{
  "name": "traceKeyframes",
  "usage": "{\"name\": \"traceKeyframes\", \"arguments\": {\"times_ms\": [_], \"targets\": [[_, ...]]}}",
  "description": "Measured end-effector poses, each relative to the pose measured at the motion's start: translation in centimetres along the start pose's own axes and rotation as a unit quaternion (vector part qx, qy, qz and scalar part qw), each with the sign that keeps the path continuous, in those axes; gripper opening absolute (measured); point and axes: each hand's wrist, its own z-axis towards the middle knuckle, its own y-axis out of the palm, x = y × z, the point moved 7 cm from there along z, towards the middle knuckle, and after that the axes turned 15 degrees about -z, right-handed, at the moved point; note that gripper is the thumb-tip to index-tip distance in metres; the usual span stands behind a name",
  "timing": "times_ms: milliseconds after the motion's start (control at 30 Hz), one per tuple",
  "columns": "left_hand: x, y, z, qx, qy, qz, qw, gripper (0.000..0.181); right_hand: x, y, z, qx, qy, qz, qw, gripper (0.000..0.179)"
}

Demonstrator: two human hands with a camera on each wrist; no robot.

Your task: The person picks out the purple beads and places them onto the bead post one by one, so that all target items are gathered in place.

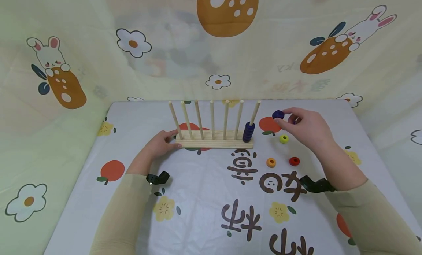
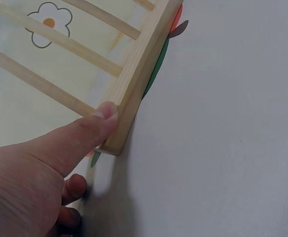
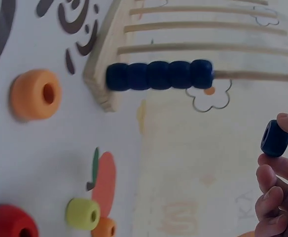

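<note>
A wooden peg rack [image 1: 214, 143] with a row of upright pegs stands on the table. Several dark blue beads [image 1: 248, 132] are stacked on its rightmost peg. My left hand [image 1: 160, 143] grips the rack's left end, thumb [image 2: 104, 116] on the base beside the end peg. To the right of the rack, my right hand [image 1: 308, 128] pinches a dark blue bead [image 3: 275, 138] between thumb and finger, off the table and apart from the pegs. A bit of dark blue also shows among that hand's curled fingers in the head view.
On the tabletop near my right hand lie a yellow-green bead [image 1: 284, 139], an orange bead [image 1: 271, 162] and a red bead [image 1: 294, 161]. Another orange bead [image 3: 106, 228] shows beside the yellow-green one in the right wrist view. A patterned cloth [image 1: 174, 71] hangs behind the table.
</note>
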Motion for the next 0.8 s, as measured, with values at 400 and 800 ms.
{"name": "traceKeyframes", "arguments": {"times_ms": [400, 800], "targets": [[-0.3, 0.0, 0.2, 0.001, 0.002, 0.002, 1.0000, 0.075, -2.7, -2.5, -0.3, 0.041, -0.002, 0.041, 0.9983, 0.069], [-0.4, 0.0, 0.2, 0.003, 0.002, 0.002, 1.0000, 0.075, -5.1, -4.4, -0.2, 0.057, -0.012, 0.060, 0.9965, 0.068]]}}
